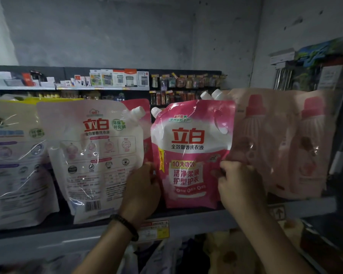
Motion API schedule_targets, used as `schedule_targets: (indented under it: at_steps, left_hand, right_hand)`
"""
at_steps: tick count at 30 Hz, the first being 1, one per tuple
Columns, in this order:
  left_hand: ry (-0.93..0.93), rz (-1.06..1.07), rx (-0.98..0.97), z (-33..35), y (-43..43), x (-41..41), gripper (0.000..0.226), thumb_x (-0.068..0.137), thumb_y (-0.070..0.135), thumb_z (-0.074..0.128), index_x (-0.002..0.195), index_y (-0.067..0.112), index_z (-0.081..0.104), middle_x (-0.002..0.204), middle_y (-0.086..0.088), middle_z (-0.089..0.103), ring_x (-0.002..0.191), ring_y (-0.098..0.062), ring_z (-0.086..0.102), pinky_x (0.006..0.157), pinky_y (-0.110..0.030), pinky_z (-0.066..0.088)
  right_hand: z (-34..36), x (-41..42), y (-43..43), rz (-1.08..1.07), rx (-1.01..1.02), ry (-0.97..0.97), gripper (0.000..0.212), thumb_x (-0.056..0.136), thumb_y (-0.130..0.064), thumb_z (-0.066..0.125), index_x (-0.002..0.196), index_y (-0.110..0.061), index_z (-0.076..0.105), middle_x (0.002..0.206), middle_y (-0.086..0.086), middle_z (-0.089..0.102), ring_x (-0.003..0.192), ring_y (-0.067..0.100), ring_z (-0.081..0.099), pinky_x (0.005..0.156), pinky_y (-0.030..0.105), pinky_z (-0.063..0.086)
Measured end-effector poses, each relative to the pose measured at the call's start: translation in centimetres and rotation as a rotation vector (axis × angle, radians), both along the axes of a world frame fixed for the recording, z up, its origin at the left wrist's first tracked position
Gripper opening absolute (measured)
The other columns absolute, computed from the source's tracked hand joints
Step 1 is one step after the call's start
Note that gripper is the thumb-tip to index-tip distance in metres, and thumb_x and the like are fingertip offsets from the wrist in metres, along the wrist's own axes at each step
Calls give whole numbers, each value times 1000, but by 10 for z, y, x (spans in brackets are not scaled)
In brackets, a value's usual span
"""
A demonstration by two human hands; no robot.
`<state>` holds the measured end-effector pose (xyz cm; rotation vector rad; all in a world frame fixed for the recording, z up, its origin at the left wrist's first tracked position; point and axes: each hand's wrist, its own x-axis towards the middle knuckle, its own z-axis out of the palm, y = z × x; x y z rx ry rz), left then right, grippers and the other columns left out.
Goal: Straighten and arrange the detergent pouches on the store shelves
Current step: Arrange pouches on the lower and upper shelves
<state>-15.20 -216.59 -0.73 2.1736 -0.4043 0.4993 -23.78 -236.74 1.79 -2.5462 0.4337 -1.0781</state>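
Both hands grasp the pink pouch [192, 155] standing upright on the shelf [48, 246]: the left hand [141, 192] curls round its left edge, and the right hand [240, 184] pinches its right edge. Left of the pink pouch leans a white pouch [95, 155], back outward; right of it stand pale pink pouches [281, 143].

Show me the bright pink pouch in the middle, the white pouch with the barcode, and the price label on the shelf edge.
bright pink pouch [188, 136]: head view, on its red logo.
white pouch [96, 125]: head view, on its red logo.
price label [155, 228]: head view, on its middle.
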Motion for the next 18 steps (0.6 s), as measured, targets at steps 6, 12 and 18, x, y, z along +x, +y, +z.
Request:
schedule_targets:
  at_steps: [6, 12, 18]
  left_hand:
    - [-80, 9, -21, -1, 6, -12, 29, 92, -1, 63, 96, 27, 71, 89, 19, 70, 83, 5, 64, 63, -2, 46]
    - [-128, 70, -5, -3, 15, -14, 21, 91, 6, 67, 89, 27, 66, 75, 15, 70, 70, 6, 64, 58, -11, 49]
    - [-138, 85, 19, -6, 16, -14, 15, 97, 12, 67, 98, 27, 66, 81, 13, 73, 72, 1, 65, 57, -9, 44]
  right_hand:
    - [5, 8, -3, 8, -68, -2, 11, 95, -15, 73, 91, -24, 78, 77, -7, 69, 67, 18, 63, 53, 20, 37]
    - [7, 12, -3, -48, -87, 61, 11, 91, -12, 71, 90, -22, 76, 74, -5, 65, 64, 21, 62, 56, 28, 53]
    - [8, 11, -2, -76, -124, 34, 4, 90, -26, 76, 87, -23, 76, 74, -6, 70, 64, 22, 66, 58, 27, 48]
